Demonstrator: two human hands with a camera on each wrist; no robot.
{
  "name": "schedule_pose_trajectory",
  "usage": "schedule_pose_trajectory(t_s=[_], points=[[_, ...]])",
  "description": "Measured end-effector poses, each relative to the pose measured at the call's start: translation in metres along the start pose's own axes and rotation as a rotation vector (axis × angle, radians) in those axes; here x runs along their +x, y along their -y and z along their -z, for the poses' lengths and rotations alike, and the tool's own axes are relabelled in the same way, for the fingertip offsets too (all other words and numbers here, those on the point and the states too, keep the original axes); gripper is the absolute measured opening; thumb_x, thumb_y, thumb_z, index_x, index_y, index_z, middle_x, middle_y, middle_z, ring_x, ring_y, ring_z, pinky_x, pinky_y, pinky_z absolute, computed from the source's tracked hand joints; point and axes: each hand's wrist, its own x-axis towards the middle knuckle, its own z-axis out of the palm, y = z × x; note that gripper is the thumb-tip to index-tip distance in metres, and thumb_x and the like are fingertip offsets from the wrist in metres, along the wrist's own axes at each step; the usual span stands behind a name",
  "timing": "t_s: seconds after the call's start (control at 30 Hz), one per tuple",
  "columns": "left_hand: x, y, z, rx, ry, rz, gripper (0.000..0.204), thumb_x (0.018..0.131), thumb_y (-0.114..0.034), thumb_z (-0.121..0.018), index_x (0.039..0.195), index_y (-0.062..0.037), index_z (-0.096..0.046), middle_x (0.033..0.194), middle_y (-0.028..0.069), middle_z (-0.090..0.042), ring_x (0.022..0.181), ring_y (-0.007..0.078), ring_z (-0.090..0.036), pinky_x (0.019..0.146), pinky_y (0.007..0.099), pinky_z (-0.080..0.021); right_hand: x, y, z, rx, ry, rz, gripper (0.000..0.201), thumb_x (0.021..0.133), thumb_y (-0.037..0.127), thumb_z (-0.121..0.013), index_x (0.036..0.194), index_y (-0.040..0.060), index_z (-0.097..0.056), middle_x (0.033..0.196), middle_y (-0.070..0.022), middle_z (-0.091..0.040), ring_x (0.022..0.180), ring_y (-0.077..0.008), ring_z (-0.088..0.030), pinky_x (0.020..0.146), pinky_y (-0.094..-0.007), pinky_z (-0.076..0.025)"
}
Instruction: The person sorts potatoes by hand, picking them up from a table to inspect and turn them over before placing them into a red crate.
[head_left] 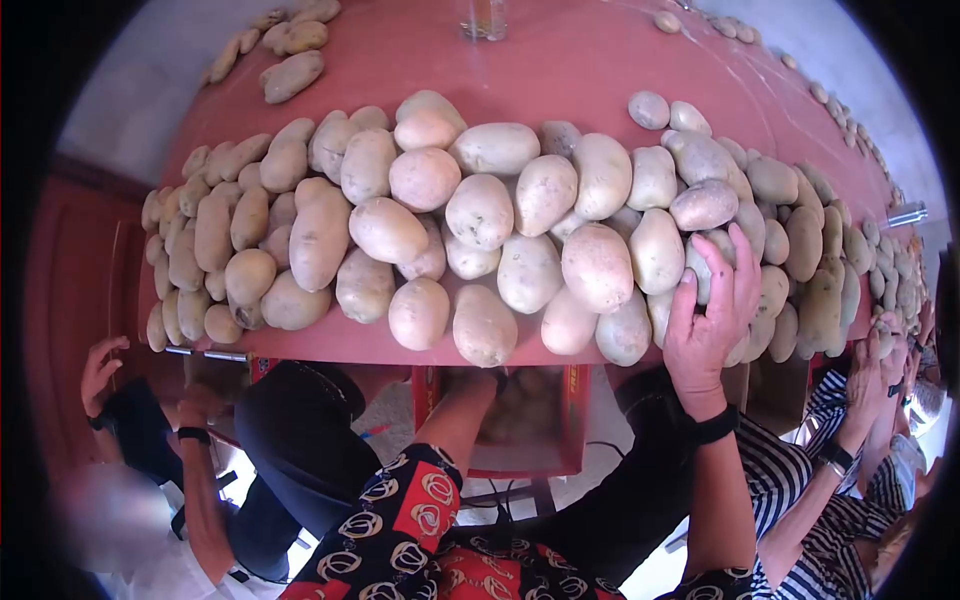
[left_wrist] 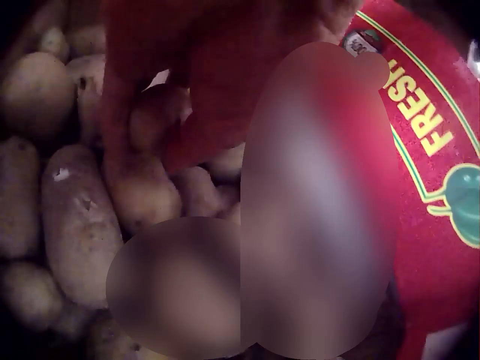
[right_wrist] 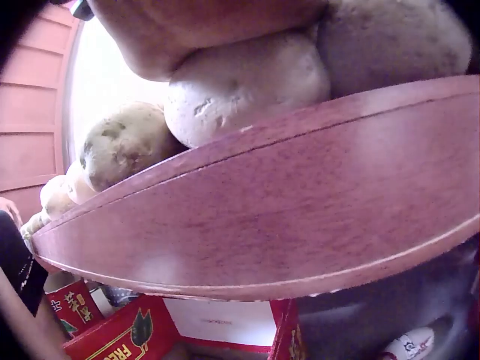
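Observation:
My right hand [head_left: 712,318] is over the right part of the potato pile, thumb and fingers around a pale potato [head_left: 704,268]. In the right wrist view, part of that hand [right_wrist: 217,30] shows above a potato [right_wrist: 244,86] at the table edge. My left arm goes down below the table edge into a red box [head_left: 577,420], its hand hidden in the head view. In the left wrist view, the dim left hand [left_wrist: 210,75] reaches down among the box's potatoes, fingers apart, fingertips at a potato [left_wrist: 146,199].
A long heap of potatoes [head_left: 480,212] spreads along the red table [head_left: 570,75]. A glass [head_left: 484,20] stands at the far side. Other people's hands [head_left: 103,372] are at the left and right ends. Red cardboard [left_wrist: 435,277] walls the left hand's right side.

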Motion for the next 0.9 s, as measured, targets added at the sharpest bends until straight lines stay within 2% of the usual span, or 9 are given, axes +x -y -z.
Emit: schedule_pose_trajectory(t_s=[0.23,0.3,0.4,0.47,0.6,0.67,0.73,0.8,0.9], points=[[-0.053,-0.053,0.029,-0.003,0.108,-0.354,0.025,0.070,-0.002,-0.057,0.094,-0.0015,-0.052,0.095,0.0163,-0.057,0.089,0.0343,-0.056,0.078,0.0432,-0.045,-0.003,0.000,0.002,-0.005,-0.026,0.003,0.034,0.076,0.007,-0.059,0.110,0.0105,-0.061,0.129,-0.0147,-0.049,0.117,-0.0348,-0.045,0.099,-0.0462,-0.032],[-0.110,-0.090,0.087,-0.356,-0.090,-0.356,0.024,0.067,-0.002,-0.057,0.091,-0.0035,-0.053,0.089,0.0137,-0.058,0.087,0.0314,-0.055,0.076,0.0427,-0.044,-0.004,-0.003,-0.002,-0.015,-0.064,0.016,0.035,0.077,0.009,-0.059,0.112,0.0134,-0.060,0.129,-0.0129,-0.049,0.118,-0.0335,-0.045,0.099,-0.0456,-0.031],[-0.146,-0.114,0.112,-0.526,-0.033,-0.373,0.025,0.066,0.000,-0.054,0.091,-0.0051,-0.052,0.090,0.0128,-0.056,0.088,0.0312,-0.055,0.076,0.0425,-0.045,-0.005,-0.004,-0.003,-0.020,-0.075,0.014,0.034,0.078,0.013,-0.059,0.112,0.0157,-0.060,0.130,-0.0108,-0.048,0.120,-0.0318,-0.044,0.099,-0.0455,-0.031],[-0.180,-0.127,0.146,-0.588,-0.198,-0.521,0.026,0.067,0.001,-0.055,0.091,-0.0057,-0.051,0.097,0.0117,-0.056,0.093,0.0318,-0.056,0.081,0.0417,-0.045,-0.006,-0.006,-0.003,-0.012,-0.067,-0.018,0.034,0.078,0.015,-0.059,0.113,0.0171,-0.060,0.131,-0.0094,-0.048,0.122,-0.0310,-0.042,0.099,-0.0459,-0.030],[-0.257,-0.139,0.236,-0.646,-0.568,-0.638,0.033,0.066,0.004,-0.062,0.096,-0.0084,-0.054,0.119,0.0124,-0.055,0.112,0.0291,-0.054,0.090,0.0364,-0.045,-0.003,-0.010,-0.008,-0.035,-0.066,-0.030,0.033,0.078,0.016,-0.060,0.111,0.0186,-0.060,0.131,-0.0086,-0.047,0.121,-0.0303,-0.042,0.099,-0.0467,-0.031],[-0.276,-0.138,0.263,-0.406,-0.828,-0.522,0.034,0.068,0.009,-0.060,0.097,-0.0082,-0.055,0.122,0.0135,-0.054,0.113,0.0273,-0.054,0.088,0.0354,-0.046,-0.007,-0.007,-0.007,0.001,-0.101,-0.020,0.032,0.077,0.016,-0.060,0.109,0.0197,-0.061,0.129,-0.0085,-0.048,0.121,-0.0297,-0.043,0.098,-0.0467,-0.031],[-0.276,-0.131,0.278,-0.385,-1.007,-0.432,0.034,0.069,0.011,-0.058,0.098,-0.0064,-0.056,0.125,0.0136,-0.054,0.113,0.0295,-0.055,0.088,0.0353,-0.047,-0.007,-0.006,-0.008,-0.026,-0.123,-0.022,0.032,0.076,0.017,-0.060,0.108,0.0208,-0.061,0.128,-0.0085,-0.049,0.120,-0.0294,-0.043,0.097,-0.0463,-0.032],[-0.262,-0.114,0.290,-0.210,-1.119,-0.420,0.031,0.071,0.010,-0.059,0.098,-0.0052,-0.056,0.128,0.0129,-0.052,0.114,0.0314,-0.054,0.088,0.0364,-0.047,-0.007,-0.006,-0.009,-0.036,-0.126,-0.020,0.032,0.076,0.018,-0.060,0.108,0.0210,-0.062,0.128,-0.0084,-0.049,0.120,-0.0291,-0.043,0.096,-0.0461,-0.033],[-0.231,-0.084,0.280,0.174,-1.144,-0.295,0.032,0.078,0.000,-0.057,0.109,-0.0087,-0.058,0.132,0.0119,-0.050,0.121,0.0334,-0.047,0.098,0.0423,-0.039,-0.007,-0.007,-0.010,-0.038,-0.134,-0.014,0.031,0.077,0.019,-0.060,0.107,0.0202,-0.062,0.128,-0.0092,-0.049,0.119,-0.0295,-0.043,0.095,-0.0473,-0.033]])
